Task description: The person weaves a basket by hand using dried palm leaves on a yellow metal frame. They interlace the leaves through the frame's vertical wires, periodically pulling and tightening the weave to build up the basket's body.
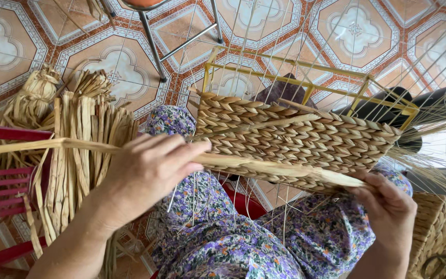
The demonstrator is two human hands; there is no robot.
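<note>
At the bottom of the frame lies the person's lap in a purple floral dress (218, 243), with thin loose fibres hanging down over it. Just above the lap, left of centre, the left hand (148, 173) is curled with its fingers (181, 152) together, closed over a long flat straw strand (42, 146) that runs from the left edge of the frame under the palm and along the lower edge of the weaving. At lower right, the right hand (388, 204) closes its fingers on the other end of that strand, right at the bottom right corner of the woven basket panel (295, 139); the thumb lies on top, and the fingertips are hidden beneath the weave.

The panel of thick braided rows sits between the two hands in the middle of the frame, touching both and tilted up and away. It is built on a yellow wire frame (305, 77) with thin upright wires rising towards the top edge.

At the left, a bundle of dried straw (78, 150) leans against a red slatted chair (6, 181). In the lower right corner stands a finished woven basket (440, 232). Farthest off, the patterned tile floor (6, 41) fills the top, with metal stool legs (153, 46) at upper centre.
</note>
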